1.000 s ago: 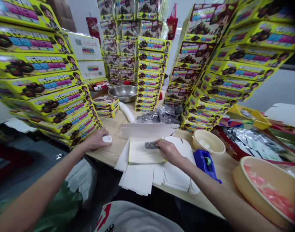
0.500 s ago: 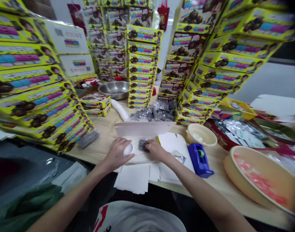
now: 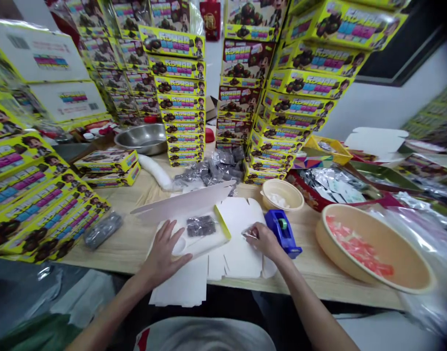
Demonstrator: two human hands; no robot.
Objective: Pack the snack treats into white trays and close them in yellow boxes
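- left hand [image 3: 165,256]: open, fingers spread, lying on a white card tray [image 3: 205,240] with a yellow edge, gripping nothing
- dark wrapped pieces [image 3: 200,226] sit on that tray, just past the left hand's fingertips
- right hand [image 3: 264,242]: curled closed, pinching a small clear plastic packet [image 3: 250,233] at its fingertips
- a blue tape dispenser [image 3: 282,234] stands just beside the right hand, on its right
- a cream bowl [image 3: 282,194] sits on the desk [image 3: 128,243], ahead of the right hand

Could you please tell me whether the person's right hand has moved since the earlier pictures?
Yes, the right hand has moved to the right, and it is now much closer to the blue tape dispenser.
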